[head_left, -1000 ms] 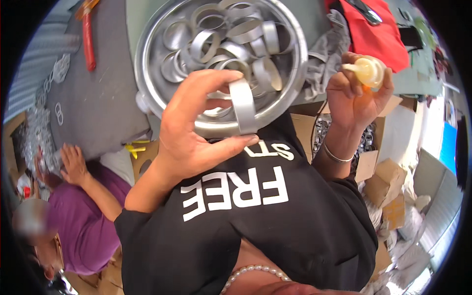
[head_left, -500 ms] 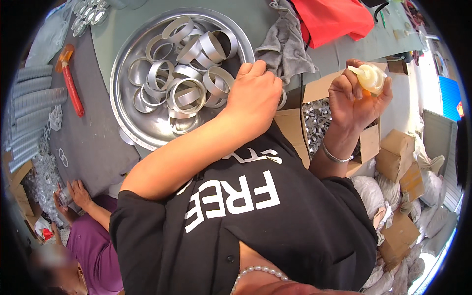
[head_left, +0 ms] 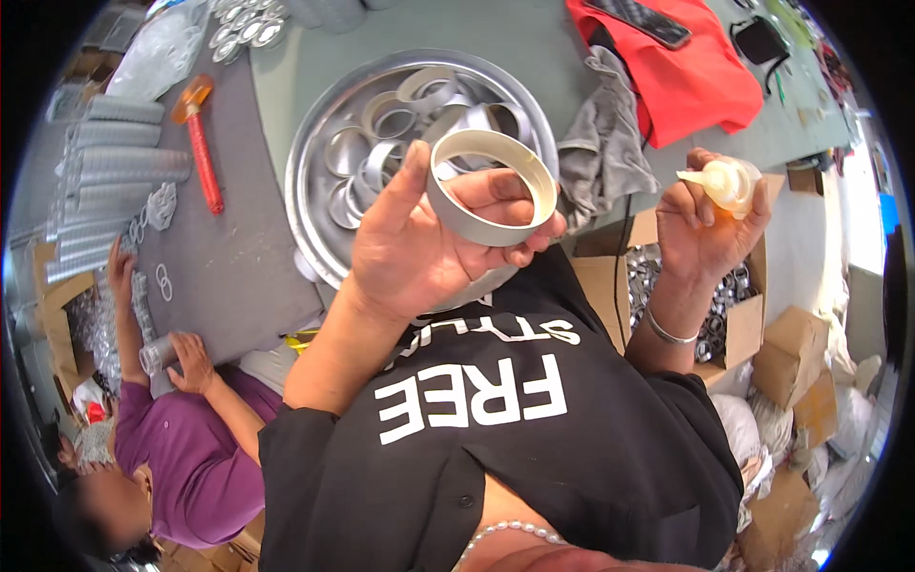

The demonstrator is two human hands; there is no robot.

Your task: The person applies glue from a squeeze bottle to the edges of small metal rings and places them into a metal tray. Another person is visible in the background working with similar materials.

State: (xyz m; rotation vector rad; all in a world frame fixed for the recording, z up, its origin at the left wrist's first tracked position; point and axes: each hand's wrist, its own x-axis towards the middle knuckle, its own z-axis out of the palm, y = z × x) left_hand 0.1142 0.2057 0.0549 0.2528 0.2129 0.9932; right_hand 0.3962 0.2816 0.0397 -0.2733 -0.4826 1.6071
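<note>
A silver metal ring [head_left: 493, 232] rests in my left hand [head_left: 410, 253], whose fingers curl round it with the palm turned up, above the round metal tray [head_left: 305, 124]. Inside the ring the hollow shows, and the ring is tilted. Several similar rings [head_left: 386, 114] lie heaped in the tray, partly hidden by my hand. Off to the right, my right hand [head_left: 705, 234] is closed round a small squeeze bottle [head_left: 734, 186] with a pale nozzle and yellowish contents. The nozzle points left toward the ring, some way apart from it.
An open carton [head_left: 734, 324] full of small metal rings stands below my right forearm. A grey cloth [head_left: 605, 143], a red cloth [head_left: 677, 86] with a phone [head_left: 640, 21] and a red-handled hammer [head_left: 203, 153] lie on the table. At left, a person in purple [head_left: 205, 458] handles a clear cylinder [head_left: 162, 355].
My left hand has turned over, bringing the ring into full view above the tray. My right hand still holds the bottle. The whole view has shifted a little.
</note>
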